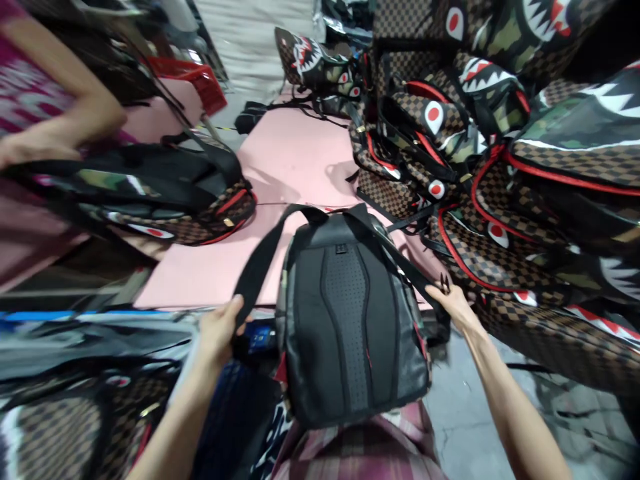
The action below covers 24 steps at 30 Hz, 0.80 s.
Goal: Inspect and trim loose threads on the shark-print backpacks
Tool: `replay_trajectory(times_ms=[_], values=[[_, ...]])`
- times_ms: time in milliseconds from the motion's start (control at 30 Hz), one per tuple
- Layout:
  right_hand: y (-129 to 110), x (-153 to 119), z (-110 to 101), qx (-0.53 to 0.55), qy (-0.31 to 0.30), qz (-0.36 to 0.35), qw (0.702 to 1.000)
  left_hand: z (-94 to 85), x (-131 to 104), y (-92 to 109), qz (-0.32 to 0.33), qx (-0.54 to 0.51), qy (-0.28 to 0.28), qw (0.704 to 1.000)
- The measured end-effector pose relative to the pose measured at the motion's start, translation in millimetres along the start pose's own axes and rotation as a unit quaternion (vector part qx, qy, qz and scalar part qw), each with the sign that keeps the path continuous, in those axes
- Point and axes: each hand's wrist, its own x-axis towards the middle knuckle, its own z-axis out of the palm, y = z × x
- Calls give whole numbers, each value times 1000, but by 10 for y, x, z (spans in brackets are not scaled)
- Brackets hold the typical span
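Observation:
A black backpack (345,320) is in front of me with its padded back panel facing up, its lower end close to my body and its top over the edge of the pink table (295,157). My left hand (220,327) is closed round one black shoulder strap (260,260), left of the bag. To the right, my right hand (450,303) pinches the other shoulder strap (407,267). Both straps are spread outward from the top of the bag. Red trim shows along its sides.
Checkered and camouflage bags with red piping (495,233) are heaped along the right. Another person's arm (75,87) reaches to a bag (175,193) at the left. More checkered bags (60,427) lie lower left. A red basket (200,83) stands behind.

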Motion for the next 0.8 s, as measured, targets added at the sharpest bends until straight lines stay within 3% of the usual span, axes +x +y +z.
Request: replay_trajectory(times_ms=[100,167,267,333,367,400,467,500,533,600,667,733,800], values=[[160,37,-90,-140,-34,-45,989,21,146,-182,19,21,-14,1000],[259,71,-152,-174,-28,-61,982,14,216,-258,48,20,-24,998],[234,2,-144,-193,82,-111,971,0,250,-277,164,89,40,982],[58,-137,12,-216,167,-183,945,37,255,-233,291,192,130,928],[-67,-212,152,-231,169,-228,931,82,266,-195,356,248,148,889],[-206,-273,331,-243,133,-274,921,146,287,-146,416,299,134,848],[-481,-312,778,-272,-34,-339,900,317,364,-11,506,371,33,778],[-600,-277,1020,-295,-87,-355,883,414,418,76,532,391,-17,751],[-699,-208,1254,-315,-98,-362,872,507,478,173,544,404,-45,734],[-828,10,1651,-349,-88,-375,854,663,599,385,531,408,-29,742],[-885,265,1911,-378,-59,-379,843,761,706,582,496,388,-3,777],[-901,488,2048,-396,-40,-394,828,813,787,722,476,370,-26,798],[-910,646,2116,-402,-31,-421,812,848,845,794,479,365,-64,796]])
